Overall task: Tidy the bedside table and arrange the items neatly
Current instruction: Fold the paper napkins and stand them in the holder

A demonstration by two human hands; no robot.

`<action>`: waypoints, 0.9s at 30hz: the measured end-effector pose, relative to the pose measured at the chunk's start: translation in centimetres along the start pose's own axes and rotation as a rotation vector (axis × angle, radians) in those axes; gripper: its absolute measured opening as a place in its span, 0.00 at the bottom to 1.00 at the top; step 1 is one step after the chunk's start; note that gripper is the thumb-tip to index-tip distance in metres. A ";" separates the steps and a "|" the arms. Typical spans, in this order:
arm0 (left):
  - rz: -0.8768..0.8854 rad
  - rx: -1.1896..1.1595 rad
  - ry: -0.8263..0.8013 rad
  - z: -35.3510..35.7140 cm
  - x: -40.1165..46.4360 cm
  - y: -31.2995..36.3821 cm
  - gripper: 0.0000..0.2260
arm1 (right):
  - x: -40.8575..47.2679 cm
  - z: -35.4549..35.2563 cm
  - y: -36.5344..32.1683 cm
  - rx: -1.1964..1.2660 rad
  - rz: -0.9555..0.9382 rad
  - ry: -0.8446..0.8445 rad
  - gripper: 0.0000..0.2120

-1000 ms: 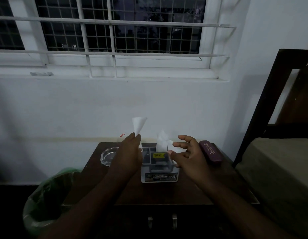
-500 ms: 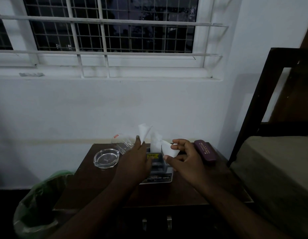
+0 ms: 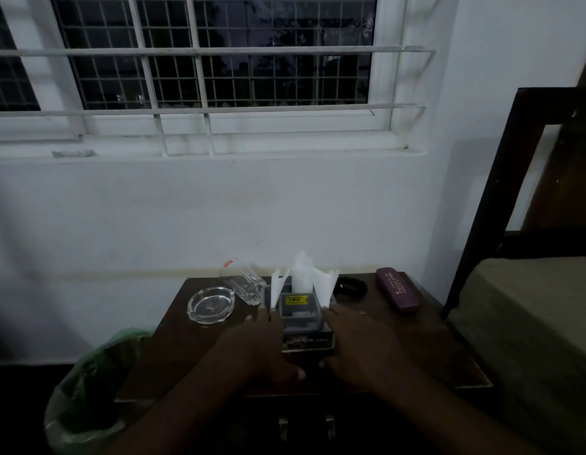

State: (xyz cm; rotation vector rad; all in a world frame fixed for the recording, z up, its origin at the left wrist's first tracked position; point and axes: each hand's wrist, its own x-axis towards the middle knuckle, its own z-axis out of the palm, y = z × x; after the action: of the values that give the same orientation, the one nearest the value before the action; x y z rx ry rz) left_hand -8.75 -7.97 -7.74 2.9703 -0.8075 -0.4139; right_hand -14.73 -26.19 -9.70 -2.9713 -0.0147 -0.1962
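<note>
A small grey organiser box [image 3: 307, 339] with a yellow label stands in the middle of the dark wooden bedside table [image 3: 416, 362]. Three white folded papers stick up out of it: one at the left [image 3: 278, 285], one in the middle [image 3: 301, 274], one at the right [image 3: 325, 287]. My left hand [image 3: 262, 348] presses against the box's left side, fingertips at the foot of the left paper. My right hand [image 3: 358, 349] clasps the right side. Both thumbs curl round the box's front edge.
A glass ashtray [image 3: 211, 305] and a tumbler lying on its side [image 3: 244, 284] sit at the table's back left. A dark object [image 3: 350, 288] and a maroon spectacle case [image 3: 397, 294] lie at the back right. A green-lined bin [image 3: 88, 389] stands left, a bed [image 3: 531, 310] right.
Both hands held a white paper above the box; those papers now stand in the box, released. The hands have dropped to the box's two sides.
</note>
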 end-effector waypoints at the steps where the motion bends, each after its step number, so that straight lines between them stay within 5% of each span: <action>1: -0.011 0.021 -0.022 0.4 -0.1 0.1 0.52 | -0.2 0.3 -0.3 -0.018 0.009 -0.048 0.41; 7: -0.007 0.040 0.051 1.4 0.7 -0.4 0.54 | -0.1 1.5 -0.8 -0.070 0.040 -0.056 0.52; 27: 0.042 0.025 0.395 3.6 10.7 -4.3 0.47 | 9.0 5.1 1.9 -0.050 0.083 0.062 0.45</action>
State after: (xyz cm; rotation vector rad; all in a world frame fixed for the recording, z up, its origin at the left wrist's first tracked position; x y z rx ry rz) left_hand 1.26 -9.49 -14.22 2.9016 -0.8257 0.1826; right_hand -5.10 -27.20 -13.84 -3.0063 0.1228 -0.2820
